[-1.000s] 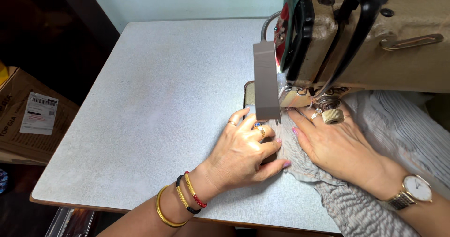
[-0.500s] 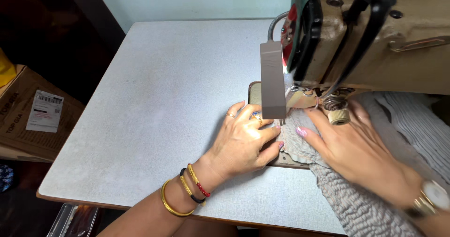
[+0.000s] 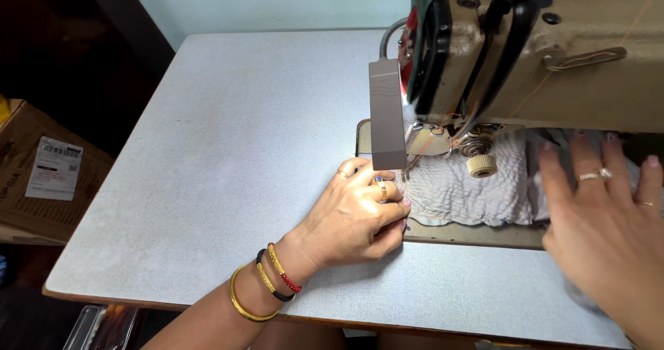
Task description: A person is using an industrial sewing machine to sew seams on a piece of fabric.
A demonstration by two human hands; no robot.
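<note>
The left hand is resting on the worktop, fingers curled and pinching the left edge of the fabric just beside the lamp. The fabric — pale and crinkled — is lying on the machine bed under the sewing machine, near the worktop's right side. A cream knob is sitting over the fabric below the machine head. The right hand is lying flat and open — fingers spread — pressing on the fabric's right part and gripping nothing. Bangles are circling the left wrist. A cardboard box is standing far left, off the worktop.
</note>
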